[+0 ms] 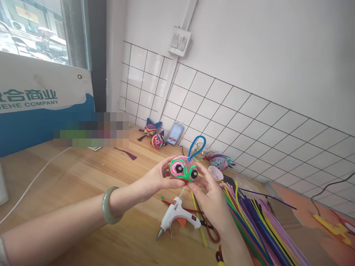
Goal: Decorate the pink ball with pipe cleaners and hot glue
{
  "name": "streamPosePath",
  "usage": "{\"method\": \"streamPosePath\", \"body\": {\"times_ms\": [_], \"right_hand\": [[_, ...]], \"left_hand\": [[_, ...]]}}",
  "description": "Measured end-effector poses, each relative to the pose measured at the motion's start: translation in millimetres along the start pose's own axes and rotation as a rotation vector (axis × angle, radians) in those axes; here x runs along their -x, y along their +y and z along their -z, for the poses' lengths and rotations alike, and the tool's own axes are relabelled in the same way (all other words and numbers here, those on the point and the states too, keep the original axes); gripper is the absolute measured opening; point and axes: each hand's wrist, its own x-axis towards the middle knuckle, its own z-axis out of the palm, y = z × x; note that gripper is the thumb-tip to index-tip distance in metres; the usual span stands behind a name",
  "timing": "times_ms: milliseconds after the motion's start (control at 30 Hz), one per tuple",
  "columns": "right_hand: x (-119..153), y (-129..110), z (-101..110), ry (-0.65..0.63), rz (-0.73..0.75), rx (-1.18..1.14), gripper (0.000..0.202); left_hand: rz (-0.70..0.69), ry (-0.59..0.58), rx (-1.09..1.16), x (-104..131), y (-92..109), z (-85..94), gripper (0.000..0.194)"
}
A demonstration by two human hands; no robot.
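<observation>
Head view: the left hand [163, 176] and right hand [208, 188] are partly curled, gripping a rounded ornament [185, 170] between them, thumbs at its lower edge, fingers about its sides. This two-sided hold appears chosen to steady the piece and leave its decorated face exposed. The ornament is pink and fuzzy, with green outlines and shiny black eyes; a blue loop [204, 143] rises from its top. Below the hands, a white plastic glue gun [169, 217] lies on the smooth wood-grain table [91, 229], its metal nozzle pointing away from both, presumably for safety. Beside the right forearm, long fuzzy stems [263, 225] lie bundled, seemingly for easy reach.
</observation>
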Motion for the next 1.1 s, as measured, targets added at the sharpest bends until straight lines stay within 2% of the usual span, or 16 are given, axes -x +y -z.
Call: {"method": "streamPosePath", "body": {"times_ms": [167, 467, 700, 933, 1100], "right_hand": [[0.0, -0.8, 1.7, -0.016, -0.007, -0.056, 0.054], [0.8, 1.0, 1.8, -0.021, 0.012, -0.014, 0.055], [0.8, -1.2, 4.9, -0.058, -0.002, -0.082, 0.055], [-0.2, 5.9, 1.4, -0.061, 0.020, -0.046, 0.055], [1.7, 0.1, 5.3, -0.056, 0.030, -0.123, 0.054]], "left_hand": [[-0.004, 0.019, -0.023, -0.8, -0.3, 0.9, 0.067], [0.005, 0.067, -0.029, 0.6, -2.0, 0.9, 0.063], [0.005, 0.018, 0.009, 1.9, 1.8, -0.3, 0.058], [-0.008, 0.071, -0.037, 0.9, -0.8, 2.7, 0.059], [-0.006, 0.080, -0.048, 0.2, -0.3, 6.6, 0.054]]}}
